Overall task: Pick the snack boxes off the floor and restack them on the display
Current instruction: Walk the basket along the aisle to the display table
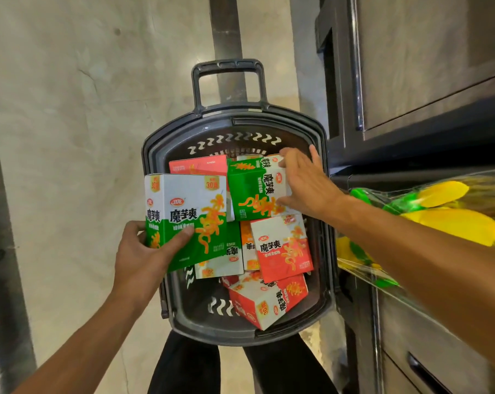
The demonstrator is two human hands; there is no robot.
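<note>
A dark grey shopping basket [161, 155] stands on the floor in front of me, holding several snack boxes in green-and-white and red-and-white. My left hand [144, 257] grips a green-and-white box [189, 206] by its lower left corner, lifted above the basket's left rim. My right hand [306, 183] is closed on a second green box [252, 189] lying sideways at the back right of the pile. A red-and-white box [283, 251] lies just below it, and another red box [266, 300] sits tilted at the near end.
The basket's pull handle [227, 69] stands up at its far end. A dark display unit [411, 109] with shelves runs along the right, and bags of yellow and green snacks [451, 211] lie on its shelf under my right forearm. Pale concrete floor [70, 137] spreads to the left.
</note>
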